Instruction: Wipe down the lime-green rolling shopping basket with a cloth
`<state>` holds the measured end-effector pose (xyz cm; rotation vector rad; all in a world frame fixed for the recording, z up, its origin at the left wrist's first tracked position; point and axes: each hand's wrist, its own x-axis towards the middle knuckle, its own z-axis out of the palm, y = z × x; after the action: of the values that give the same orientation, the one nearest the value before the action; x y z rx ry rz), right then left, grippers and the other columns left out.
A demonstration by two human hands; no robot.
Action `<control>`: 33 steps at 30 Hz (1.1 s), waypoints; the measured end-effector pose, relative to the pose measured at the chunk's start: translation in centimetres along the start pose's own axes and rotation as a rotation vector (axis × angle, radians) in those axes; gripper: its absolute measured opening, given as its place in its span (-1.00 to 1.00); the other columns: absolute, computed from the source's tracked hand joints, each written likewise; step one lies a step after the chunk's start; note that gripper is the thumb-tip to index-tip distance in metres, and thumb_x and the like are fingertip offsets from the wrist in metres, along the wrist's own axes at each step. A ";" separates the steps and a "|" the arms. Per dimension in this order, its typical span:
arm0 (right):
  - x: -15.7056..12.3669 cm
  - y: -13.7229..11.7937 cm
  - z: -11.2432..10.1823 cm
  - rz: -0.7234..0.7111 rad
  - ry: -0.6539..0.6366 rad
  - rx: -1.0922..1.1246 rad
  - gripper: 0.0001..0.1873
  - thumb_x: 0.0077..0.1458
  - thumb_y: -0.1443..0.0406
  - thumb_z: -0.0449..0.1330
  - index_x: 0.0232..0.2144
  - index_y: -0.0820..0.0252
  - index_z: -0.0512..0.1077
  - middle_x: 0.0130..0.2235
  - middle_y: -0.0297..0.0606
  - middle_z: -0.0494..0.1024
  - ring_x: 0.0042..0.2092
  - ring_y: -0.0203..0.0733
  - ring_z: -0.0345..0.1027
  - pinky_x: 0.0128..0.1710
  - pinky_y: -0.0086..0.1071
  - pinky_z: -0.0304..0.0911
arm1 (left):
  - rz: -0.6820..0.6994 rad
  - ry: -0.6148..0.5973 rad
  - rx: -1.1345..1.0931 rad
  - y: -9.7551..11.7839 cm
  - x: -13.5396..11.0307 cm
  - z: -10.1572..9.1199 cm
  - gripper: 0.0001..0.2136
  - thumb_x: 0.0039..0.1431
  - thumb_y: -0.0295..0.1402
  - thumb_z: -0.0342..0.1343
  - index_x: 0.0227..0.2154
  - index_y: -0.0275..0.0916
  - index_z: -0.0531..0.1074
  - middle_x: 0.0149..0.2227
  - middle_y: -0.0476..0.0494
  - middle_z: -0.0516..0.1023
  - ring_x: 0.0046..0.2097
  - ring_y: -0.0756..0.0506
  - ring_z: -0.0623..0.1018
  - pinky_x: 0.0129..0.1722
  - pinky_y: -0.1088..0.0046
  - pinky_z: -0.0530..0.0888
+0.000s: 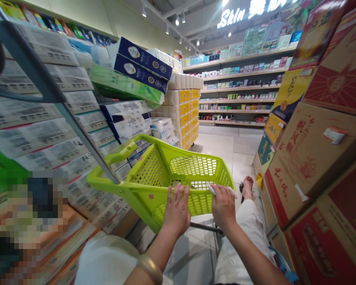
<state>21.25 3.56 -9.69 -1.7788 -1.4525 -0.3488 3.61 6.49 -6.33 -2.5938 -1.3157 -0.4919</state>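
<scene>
A lime-green plastic shopping cart [154, 196] with a lattice basket stands sideways in front of me, its handle end to the left. My left hand [178, 209] grips the basket's near rim, with the fingers hooked over it and the thumb hidden. Farther right along that rim is my right hand [224, 204], closed on a thin white wipe [210, 188] that looks like tissue or cloth. Part of the wipe sticks out past both sides of the hand, against the rim. Most of the basket floor is hidden by the near wall and my hands.
Stacked white packs [86, 134] rise on the left, with blue boxes [142, 65] on top. Red and brown cartons [311, 146] line the right side. Product shelves [234, 87] stand at the back beyond the tiled floor [225, 138]. A grey metal pole [86, 138] crosses the left foreground.
</scene>
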 end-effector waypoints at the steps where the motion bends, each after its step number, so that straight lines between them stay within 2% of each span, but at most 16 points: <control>1: 0.2 -1.5 0.5 -0.029 -0.021 0.026 -0.59 0.06 0.51 0.00 -0.09 0.16 0.44 -0.14 -0.20 0.52 -0.06 -0.09 0.26 0.07 -0.19 0.06 | 0.000 0.000 0.001 0.0 0.0 0.0 -0.28 -0.07 -0.41 0.05 0.24 -0.27 0.06 0.21 -0.27 0.24 0.33 -0.25 0.06 0.35 0.01 -0.13; 4: 0.5 -5.4 1.7 -0.117 -0.052 0.099 -0.59 0.07 0.50 0.02 -0.07 0.14 0.44 -0.14 -0.22 0.53 -0.07 -0.11 0.27 0.07 -0.23 0.06 | 0.007 0.001 0.015 -0.1 0.0 0.0 -0.30 -0.04 -0.40 0.04 0.24 -0.30 0.08 0.21 -0.29 0.25 0.33 -0.24 0.07 0.35 0.03 -0.13; 7: 0.4 -5.9 1.7 -0.172 -0.068 0.120 -0.58 0.08 0.49 0.03 -0.03 0.15 0.42 -0.11 -0.21 0.52 -0.05 -0.12 0.26 0.08 -0.25 0.06 | 0.015 -0.002 0.021 -0.4 -0.1 -0.1 -0.29 -0.05 -0.40 0.05 0.24 -0.32 0.07 0.21 -0.28 0.25 0.33 -0.23 0.07 0.36 0.07 -0.14; 10: 0.0 -2.6 0.5 -0.205 -0.095 0.076 -0.54 0.08 0.50 0.00 0.01 0.13 0.39 -0.07 -0.23 0.51 -0.01 -0.13 0.25 0.10 -0.25 0.04 | 0.019 -0.004 0.007 -0.5 -0.2 -0.2 -0.27 -0.07 -0.42 0.05 0.24 -0.28 0.05 0.21 -0.25 0.25 0.33 -0.23 0.06 0.36 0.06 -0.15; 13: -0.3 1.7 -0.8 -0.124 -0.048 -0.007 -0.57 0.10 0.48 -0.04 -0.03 0.16 0.41 -0.10 -0.20 0.51 -0.03 -0.11 0.27 0.08 -0.22 0.06 | 0.015 -0.007 -0.018 -0.4 -0.1 -0.3 -0.28 -0.08 -0.43 0.05 0.24 -0.28 0.06 0.21 -0.25 0.24 0.34 -0.23 0.06 0.35 0.04 -0.16; 16: -0.3 3.1 -1.1 -0.036 -0.011 -0.059 -0.59 0.11 0.48 -0.05 -0.07 0.18 0.43 -0.13 -0.17 0.51 -0.06 -0.09 0.28 0.04 -0.21 0.10 | 0.005 -0.005 -0.036 -0.2 -0.1 -0.2 -0.29 -0.07 -0.44 0.04 0.23 -0.29 0.06 0.21 -0.25 0.24 0.34 -0.24 0.05 0.36 0.04 -0.18; 19: -0.1 0.7 -0.2 -0.016 -0.001 -0.042 -0.59 0.08 0.50 -0.04 -0.09 0.20 0.45 -0.15 -0.16 0.51 -0.07 -0.07 0.27 0.05 -0.19 0.09 | 0.000 -0.004 -0.042 0.0 0.0 -0.1 -0.29 -0.07 -0.43 0.04 0.23 -0.30 0.06 0.21 -0.25 0.24 0.34 -0.24 0.04 0.36 0.03 -0.20; 23: 0.3 -4.2 1.1 -0.142 -0.056 0.073 -0.57 0.05 0.52 0.00 -0.07 0.17 0.44 -0.14 -0.18 0.51 -0.06 -0.10 0.26 0.07 -0.22 0.07 | 0.000 -0.008 -0.040 -0.1 -0.1 -0.2 -0.31 -0.06 -0.42 0.04 0.22 -0.31 0.08 0.21 -0.27 0.25 0.34 -0.24 0.05 0.36 0.04 -0.17; 25: 0.4 -5.1 1.2 -0.181 -0.075 0.104 -0.55 0.05 0.52 0.00 -0.05 0.15 0.44 -0.13 -0.19 0.51 -0.06 -0.12 0.26 0.08 -0.24 0.08 | 0.001 -0.002 -0.039 -0.2 -0.2 -0.2 -0.32 -0.05 -0.42 0.04 0.22 -0.32 0.10 0.21 -0.28 0.26 0.34 -0.25 0.06 0.35 0.04 -0.16; 28: 0.2 -3.4 0.5 -0.223 -0.099 0.106 -0.53 0.06 0.51 0.00 -0.01 0.13 0.42 -0.11 -0.21 0.51 -0.05 -0.12 0.27 0.07 -0.24 0.09 | 0.009 0.010 -0.042 -0.4 -0.3 -0.2 -0.33 -0.06 -0.43 0.03 0.21 -0.32 0.11 0.20 -0.26 0.26 0.33 -0.24 0.08 0.35 0.04 -0.16; 33: -0.3 3.1 -1.2 -0.150 -0.030 0.015 -0.59 0.10 0.47 -0.04 -0.05 0.17 0.41 -0.14 -0.19 0.52 -0.07 -0.09 0.30 0.04 -0.20 0.12 | 0.028 0.044 -0.045 -0.5 -0.3 0.2 -0.32 -0.07 -0.44 0.04 0.21 -0.32 0.11 0.19 -0.25 0.28 0.32 -0.24 0.09 0.35 0.04 -0.15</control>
<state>24.27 2.41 -10.37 -1.6744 -1.6104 -0.3883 3.09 6.57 -6.63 -2.6178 -1.2664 -0.5772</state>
